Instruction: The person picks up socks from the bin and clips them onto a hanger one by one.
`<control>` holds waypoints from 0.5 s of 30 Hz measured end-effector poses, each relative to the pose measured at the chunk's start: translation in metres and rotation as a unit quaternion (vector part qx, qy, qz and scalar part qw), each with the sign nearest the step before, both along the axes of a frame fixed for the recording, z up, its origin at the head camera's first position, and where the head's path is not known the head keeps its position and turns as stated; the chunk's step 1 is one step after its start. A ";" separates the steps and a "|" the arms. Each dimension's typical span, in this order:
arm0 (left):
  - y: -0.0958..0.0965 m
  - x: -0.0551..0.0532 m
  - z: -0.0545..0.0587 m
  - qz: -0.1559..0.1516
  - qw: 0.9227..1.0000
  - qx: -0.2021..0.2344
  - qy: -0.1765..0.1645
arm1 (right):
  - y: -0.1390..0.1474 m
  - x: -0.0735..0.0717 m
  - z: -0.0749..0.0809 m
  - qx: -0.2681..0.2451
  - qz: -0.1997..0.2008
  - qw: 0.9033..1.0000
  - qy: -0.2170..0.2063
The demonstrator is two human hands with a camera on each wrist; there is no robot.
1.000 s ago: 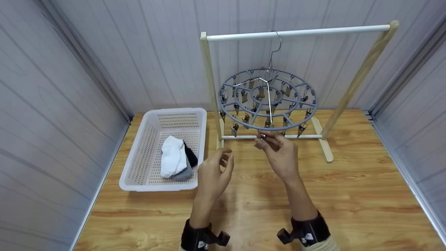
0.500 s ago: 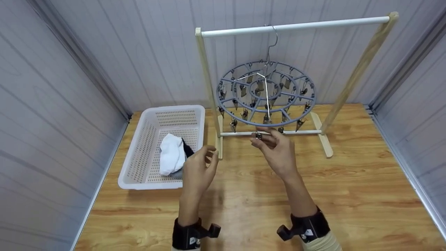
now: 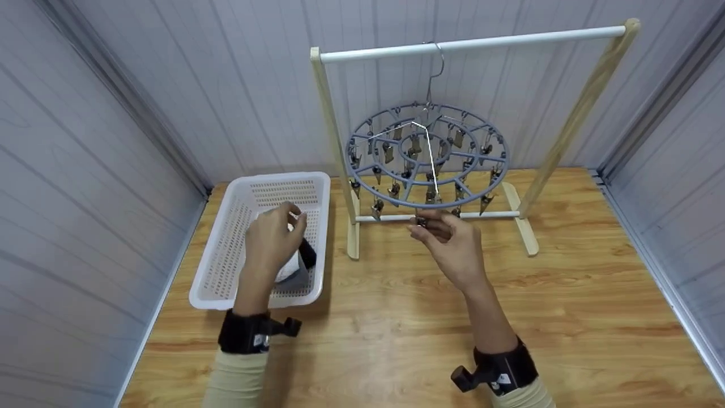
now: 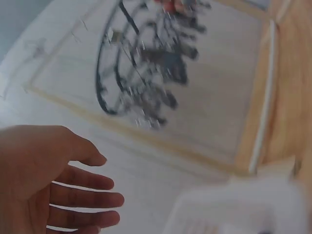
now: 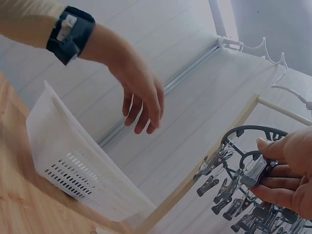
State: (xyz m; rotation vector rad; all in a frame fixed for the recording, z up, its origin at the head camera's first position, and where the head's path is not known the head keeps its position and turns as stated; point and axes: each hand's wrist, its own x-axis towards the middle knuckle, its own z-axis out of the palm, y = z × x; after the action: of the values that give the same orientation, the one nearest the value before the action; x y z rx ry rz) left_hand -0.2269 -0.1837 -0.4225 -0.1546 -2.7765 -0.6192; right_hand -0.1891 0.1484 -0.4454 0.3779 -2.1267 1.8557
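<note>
- Left hand: left of frame centre, above the basket; fingers loosely spread.
- White cloth, grey cloth and black cloth: inside the basket; white cloth partly hidden by the left hand.
- Right hand: right of frame centre; fingers pinch a clip.
- Round hanger: upper centre, hooked on the rack.
- Rack: upper right, standing on the table.

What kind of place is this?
Probably a laundry-hanging spot: a round grey-blue hanger with metal clips hangs from a white-and-wooden rack, near a rectangular white plastic basket holding white, grey and black fabric.
</note>
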 end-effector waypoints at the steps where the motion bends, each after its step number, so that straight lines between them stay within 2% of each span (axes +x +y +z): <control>1: -0.008 -0.008 -0.001 0.001 1.000 0.000 -0.009 | 0.000 0.000 0.001 0.001 -0.001 1.000 0.002; 3: -0.023 -0.025 -0.008 0.005 0.999 0.010 -0.035 | 0.000 0.000 0.001 0.003 -0.002 1.000 0.005; 5: -0.039 -0.041 -0.019 0.004 0.996 0.043 -0.073 | 0.000 -0.001 0.001 0.006 -0.001 1.000 0.007; 9: -0.063 -0.064 -0.041 0.015 0.983 0.092 -0.157 | 0.000 0.000 0.001 0.015 0.000 1.000 0.003; 11: -0.072 -0.072 -0.048 0.028 0.979 0.079 -0.187 | 0.000 0.001 0.001 0.020 0.001 1.000 0.000; 15: -0.082 -0.082 -0.051 0.057 0.977 0.012 -0.206 | 0.002 0.001 0.001 0.029 -0.004 1.000 -0.004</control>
State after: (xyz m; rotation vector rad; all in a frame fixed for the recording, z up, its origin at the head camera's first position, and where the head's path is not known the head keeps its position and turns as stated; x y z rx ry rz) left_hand -0.3086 -0.2657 -0.4733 0.1578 -3.1424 -0.7234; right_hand -0.1876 0.1506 -0.4441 0.3739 -2.1880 1.7980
